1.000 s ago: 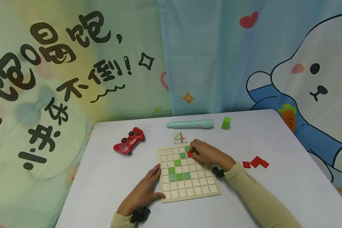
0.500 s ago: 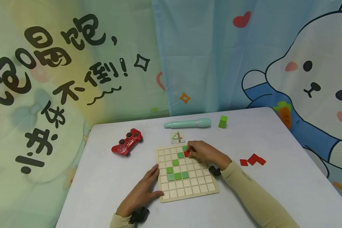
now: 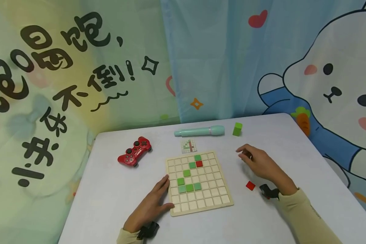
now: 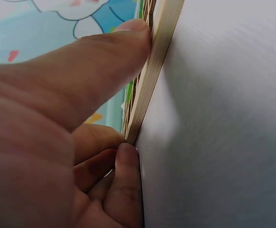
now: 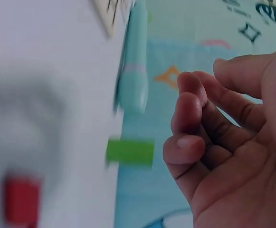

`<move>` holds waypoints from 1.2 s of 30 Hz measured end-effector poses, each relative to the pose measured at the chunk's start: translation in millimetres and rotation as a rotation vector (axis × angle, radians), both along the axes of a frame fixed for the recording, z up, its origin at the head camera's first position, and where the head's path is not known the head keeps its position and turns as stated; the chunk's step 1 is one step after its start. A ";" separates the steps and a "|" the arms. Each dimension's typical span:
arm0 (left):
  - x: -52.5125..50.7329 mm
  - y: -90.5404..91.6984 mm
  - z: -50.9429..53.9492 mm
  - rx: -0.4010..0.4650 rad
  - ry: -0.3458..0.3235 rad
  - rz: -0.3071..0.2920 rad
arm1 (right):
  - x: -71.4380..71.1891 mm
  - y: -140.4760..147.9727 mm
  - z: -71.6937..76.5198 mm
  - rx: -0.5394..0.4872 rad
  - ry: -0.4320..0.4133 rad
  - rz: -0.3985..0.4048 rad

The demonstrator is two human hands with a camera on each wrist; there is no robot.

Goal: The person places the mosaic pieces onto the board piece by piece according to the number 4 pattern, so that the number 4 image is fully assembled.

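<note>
From my remote station I record the left hand [image 3: 149, 205] at the left side of the wooden grid board [image 3: 203, 178], fingers against the edge and thumb at the near left corner. Its grip is relaxed, with fingers touching the board but not wrapped round it. I find the right hand [image 3: 256, 164] raised above the white table [image 3: 109, 200], right of the board; its fingers are loosely bent, thumb apart, and it has hold of nothing.

The board carries seven green tiles [image 3: 187, 173] and one red tile [image 3: 199, 163], seated directly right of a green one in the second row from the far edge. A loose red tile [image 3: 250, 185] lies on the table between the board and the right wrist, untouched. Beyond the board I note a small pattern card [image 3: 188, 146], a mint-green pen-shaped stick [image 3: 199, 131] and a green block [image 3: 237, 129]; a red game controller [image 3: 135, 151] lies to the left
</note>
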State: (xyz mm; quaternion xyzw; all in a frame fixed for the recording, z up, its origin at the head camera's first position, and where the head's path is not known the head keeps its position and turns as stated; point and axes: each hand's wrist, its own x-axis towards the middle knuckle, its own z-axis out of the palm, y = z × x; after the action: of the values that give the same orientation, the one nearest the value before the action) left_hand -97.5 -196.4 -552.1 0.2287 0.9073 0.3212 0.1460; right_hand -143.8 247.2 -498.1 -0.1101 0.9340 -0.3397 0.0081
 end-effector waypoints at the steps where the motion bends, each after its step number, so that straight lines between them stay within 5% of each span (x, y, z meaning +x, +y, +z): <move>1: -0.1 0.2 0.3 0.003 0.003 0.002 | 7.1 8.1 -1.3 -0.005 -0.016 -0.021; 6: 0.4 0.9 0.6 0.013 -0.005 0.013 | 42.4 34.3 -17.4 0.009 -0.069 -0.088; 12: 0.9 -2.3 3.7 0.009 -0.003 0.021 | 67.0 36.3 -38.5 0.029 -0.104 -0.016; 19: 0.9 -1.5 3.8 0.024 -0.023 0.023 | 73.5 28.9 -47.1 0.119 -0.163 -0.011; 25: 1.4 0.1 3.7 0.026 -0.025 0.021 | 76.9 27.8 -49.5 0.149 -0.125 -0.030; 36: 0.7 1.2 2.3 0.023 -0.022 0.021 | 66.5 16.0 -33.6 0.142 -0.071 -0.031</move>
State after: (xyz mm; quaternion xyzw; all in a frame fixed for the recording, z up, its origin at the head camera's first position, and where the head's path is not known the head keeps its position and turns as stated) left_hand -96.7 -195.2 -549.8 0.2175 0.9043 0.3355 0.1499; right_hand -77.3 263.2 -531.8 -0.0828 0.9564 -0.2765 0.0435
